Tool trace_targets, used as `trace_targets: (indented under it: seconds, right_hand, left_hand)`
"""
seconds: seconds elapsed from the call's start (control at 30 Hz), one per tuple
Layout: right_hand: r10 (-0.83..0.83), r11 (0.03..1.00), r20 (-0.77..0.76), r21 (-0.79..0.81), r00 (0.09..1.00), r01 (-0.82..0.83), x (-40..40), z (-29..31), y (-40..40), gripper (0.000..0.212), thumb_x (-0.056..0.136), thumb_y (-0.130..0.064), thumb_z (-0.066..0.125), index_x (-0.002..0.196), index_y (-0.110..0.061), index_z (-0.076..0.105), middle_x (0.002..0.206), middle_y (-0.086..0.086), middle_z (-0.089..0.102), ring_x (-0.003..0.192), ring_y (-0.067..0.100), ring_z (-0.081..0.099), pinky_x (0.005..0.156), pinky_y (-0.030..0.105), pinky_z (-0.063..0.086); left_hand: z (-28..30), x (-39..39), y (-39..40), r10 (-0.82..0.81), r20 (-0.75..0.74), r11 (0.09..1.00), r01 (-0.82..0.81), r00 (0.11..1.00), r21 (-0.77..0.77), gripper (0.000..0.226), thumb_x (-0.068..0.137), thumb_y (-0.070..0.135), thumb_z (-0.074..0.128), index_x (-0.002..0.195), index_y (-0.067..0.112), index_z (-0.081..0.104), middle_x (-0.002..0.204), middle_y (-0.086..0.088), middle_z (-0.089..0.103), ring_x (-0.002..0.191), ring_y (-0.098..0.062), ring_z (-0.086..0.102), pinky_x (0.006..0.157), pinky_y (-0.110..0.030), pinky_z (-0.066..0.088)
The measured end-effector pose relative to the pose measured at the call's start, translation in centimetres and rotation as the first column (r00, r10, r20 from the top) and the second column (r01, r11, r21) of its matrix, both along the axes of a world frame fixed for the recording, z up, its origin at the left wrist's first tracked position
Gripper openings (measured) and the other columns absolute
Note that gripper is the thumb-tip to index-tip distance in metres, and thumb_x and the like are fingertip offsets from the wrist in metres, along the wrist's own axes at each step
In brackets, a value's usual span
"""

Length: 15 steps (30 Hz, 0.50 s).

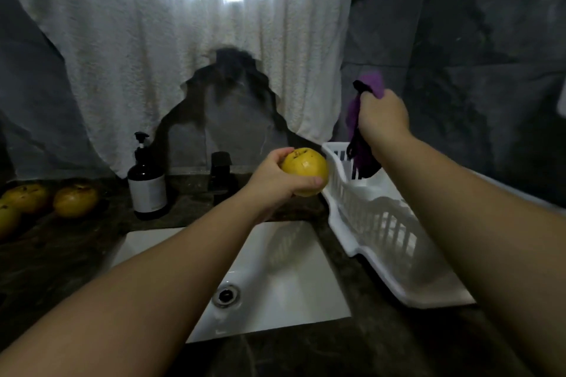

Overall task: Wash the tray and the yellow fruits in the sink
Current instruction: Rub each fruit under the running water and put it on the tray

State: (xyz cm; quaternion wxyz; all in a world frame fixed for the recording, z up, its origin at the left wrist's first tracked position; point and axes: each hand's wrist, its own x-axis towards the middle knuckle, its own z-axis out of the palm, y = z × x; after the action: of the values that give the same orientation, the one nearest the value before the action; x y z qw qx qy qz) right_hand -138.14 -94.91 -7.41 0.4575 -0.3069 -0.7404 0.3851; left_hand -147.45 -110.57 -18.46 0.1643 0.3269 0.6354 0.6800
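My left hand [275, 179] grips a yellow fruit [304, 170] above the far edge of the white sink [291, 257]. My right hand [382, 118] holds a purple and black cloth [360, 138] up over the far end of the white slatted tray [382, 223], which stands on the counter to the right of the sink. The cloth's lower end hangs into the tray. Three more yellow fruits [75, 200] lie on the dark counter at the far left.
A dark pump bottle with a white label [147, 184] stands behind the sink's left corner. A black tap [221, 174] rises behind the sink. A white towel [190, 49] hangs on the wall. The drain [226, 295] sits in the basin.
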Motion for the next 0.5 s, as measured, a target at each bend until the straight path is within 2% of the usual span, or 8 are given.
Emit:
trace_targets:
  seconds: [0.07,0.13,0.17,0.23,0.3,0.37,0.43,0.5]
  right_hand:
    - [-0.036,0.986,0.092,0.164,0.995,0.020,0.8,-0.7,0.8,0.034,0.103,-0.030,0.042,0.119,-0.006,0.060,0.119,0.018,0.063,0.105,0.036,0.060,0.086,0.039,0.047]
    - [-0.012,0.966,0.245,0.253,0.969,-0.052,0.9,-2.2,1.0,0.027,0.104,-0.027,0.042,0.107,-0.008,0.061,0.114,0.021,0.064,0.095,0.035,0.056,0.076,0.035,0.038]
    - [0.017,0.956,0.350,0.270,0.937,-0.118,0.8,-3.1,1.0,0.028,0.104,-0.027,0.043,0.107,-0.006,0.062,0.117,0.023,0.064,0.097,0.036,0.056,0.076,0.034,0.036]
    - [0.088,0.930,0.609,0.233,0.788,-0.284,0.2,-4.6,0.9,0.036,0.104,-0.031,0.048,0.121,-0.005,0.066,0.125,0.022,0.064,0.109,0.037,0.059,0.081,0.032,0.040]
    - [0.091,0.911,0.795,0.178,0.600,-0.373,0.0,-5.6,0.6,0.043,0.100,-0.041,0.056,0.126,-0.008,0.067,0.121,0.013,0.068,0.104,0.030,0.062,0.080,0.031,0.043]
    - [0.114,0.906,0.832,0.136,0.542,-0.400,0.0,-5.8,0.4,0.050,0.097,-0.050,0.059,0.123,-0.008,0.067,0.118,0.010,0.069,0.093,0.024,0.059,0.077,0.030,0.039]
    - [0.132,0.900,0.844,0.118,0.520,-0.420,0.2,-5.7,0.1,0.052,0.098,-0.053,0.056,0.125,-0.010,0.067,0.128,0.013,0.064,0.099,0.025,0.056,0.082,0.030,0.037]
    - [0.066,0.878,0.891,0.162,0.450,-0.450,0.3,-5.7,-0.2,0.048,0.101,-0.047,0.054,0.129,-0.011,0.066,0.134,0.013,0.062,0.112,0.028,0.057,0.087,0.029,0.036]
  left_hand:
    - [0.0,0.5,0.6,0.001,0.003,1.000,-0.001,1.000,-0.014,0.097,0.051,0.028,0.099,0.133,0.034,0.049,0.134,0.002,0.055,0.114,-0.021,0.063,0.079,-0.036,0.062]
    - [-0.4,0.9,0.9,0.021,0.002,0.999,-0.021,1.000,-0.027,0.099,0.046,0.030,0.099,0.132,0.035,0.049,0.133,0.002,0.055,0.115,-0.022,0.063,0.086,-0.042,0.063]
    - [-0.8,0.9,0.9,0.030,0.004,0.999,-0.030,1.000,-0.035,0.099,0.046,0.029,0.099,0.131,0.034,0.049,0.133,0.002,0.055,0.115,-0.022,0.063,0.089,-0.044,0.062]
    - [-1.4,0.8,0.7,0.043,-0.008,0.998,-0.043,0.999,-0.050,0.095,0.055,0.020,0.101,0.132,0.032,0.049,0.134,0.000,0.056,0.115,-0.022,0.063,0.093,-0.046,0.061]
    - [-1.9,0.6,0.1,0.058,-0.041,0.996,-0.061,0.997,-0.069,0.093,0.062,0.012,0.100,0.138,0.027,0.049,0.136,-0.001,0.055,0.116,-0.022,0.063,0.096,-0.047,0.060]
    - [-2.1,0.4,-0.8,0.080,-0.068,0.993,-0.086,0.994,-0.085,0.096,0.063,0.009,0.098,0.142,0.023,0.047,0.137,-0.002,0.053,0.116,-0.023,0.062,0.096,-0.045,0.059]
    - [-2.1,0.3,-1.9,0.102,-0.090,0.990,-0.110,0.991,-0.088,0.096,0.064,0.006,0.097,0.144,0.021,0.045,0.136,-0.002,0.052,0.114,-0.021,0.062,0.095,-0.042,0.059]
    - [-1.8,0.2,-3.3,0.118,-0.133,0.985,-0.132,0.984,-0.108,0.096,0.065,0.008,0.097,0.145,0.022,0.045,0.133,0.000,0.052,0.110,-0.017,0.061,0.096,-0.042,0.059]
